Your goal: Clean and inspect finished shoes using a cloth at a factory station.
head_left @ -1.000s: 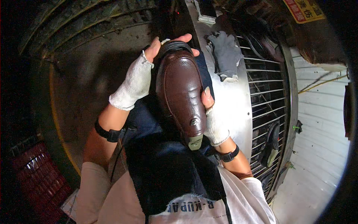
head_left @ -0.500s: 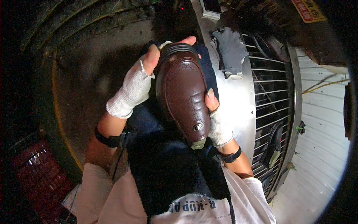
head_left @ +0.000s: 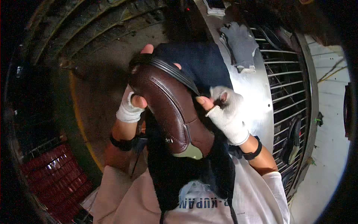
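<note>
Two hands on one brown leather shoe (head_left: 164,100) here, and the grip makes sense to me. It's up over the lap, tipped on its side, toe pointing away and the dark sole (head_left: 169,70) turned toward the upper right. The left hand (head_left: 130,99) is wrapped around the toe end, thumb against the leather and fingers reaching round the far side, so I'd guess it's carrying most of the weight. The right hand (head_left: 226,112) is half curled with its thumb at or just beside the sole edge, maybe steadying it. Can't tell if it's pinching anything: the fingers are blurred and mostly hidden. Both wear white fingerless gloves, which probably leaves the fingertips free to feel the surface.

A pale green block (head_left: 192,152) pokes out of the opening nearest the body, probably keeping the leather from caving in. Dark apron (head_left: 153,168) underneath, likely saving the shirt from grime. Off to the right, a grey glove (head_left: 240,46) lies on the metal counter (head_left: 257,89), within easy reach I'd say. Past it, another shoe (head_left: 294,140) sits on a barred rack (head_left: 283,98), maybe for the airflow.
</note>
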`<state>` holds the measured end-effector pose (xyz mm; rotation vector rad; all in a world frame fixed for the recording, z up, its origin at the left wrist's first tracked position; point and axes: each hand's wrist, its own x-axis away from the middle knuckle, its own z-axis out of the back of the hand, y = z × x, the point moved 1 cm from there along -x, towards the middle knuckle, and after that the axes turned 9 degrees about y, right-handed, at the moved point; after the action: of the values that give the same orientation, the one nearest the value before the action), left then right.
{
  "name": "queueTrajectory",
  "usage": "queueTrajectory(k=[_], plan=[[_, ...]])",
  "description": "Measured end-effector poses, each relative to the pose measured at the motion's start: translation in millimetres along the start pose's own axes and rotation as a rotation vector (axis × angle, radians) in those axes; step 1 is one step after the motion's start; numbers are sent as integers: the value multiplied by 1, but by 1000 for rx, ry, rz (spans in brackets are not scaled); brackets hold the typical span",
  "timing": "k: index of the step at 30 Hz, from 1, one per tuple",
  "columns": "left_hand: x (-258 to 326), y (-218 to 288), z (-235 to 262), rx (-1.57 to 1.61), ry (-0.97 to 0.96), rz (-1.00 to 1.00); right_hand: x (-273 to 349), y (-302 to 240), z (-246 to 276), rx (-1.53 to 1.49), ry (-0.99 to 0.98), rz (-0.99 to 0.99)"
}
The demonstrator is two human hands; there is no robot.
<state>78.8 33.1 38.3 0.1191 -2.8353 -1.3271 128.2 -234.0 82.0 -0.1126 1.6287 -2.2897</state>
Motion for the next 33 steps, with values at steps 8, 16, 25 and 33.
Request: queueTrajectory(k=[8, 16, 25, 33], plan=[[-11, -40, 12, -53, 23, 98, 5, 22, -3, -174, -140, 151], [-31, -40, -21, -139, 26, 209, 3, 33, 52, -66, -266, 78], [-55, 4, -123, -907, -197, -61, -69, -47, 63, 95, -186, 169], [-29, 44, -137, -1124, 174, -406, -28, -29, 45, -401, 75, 64]])
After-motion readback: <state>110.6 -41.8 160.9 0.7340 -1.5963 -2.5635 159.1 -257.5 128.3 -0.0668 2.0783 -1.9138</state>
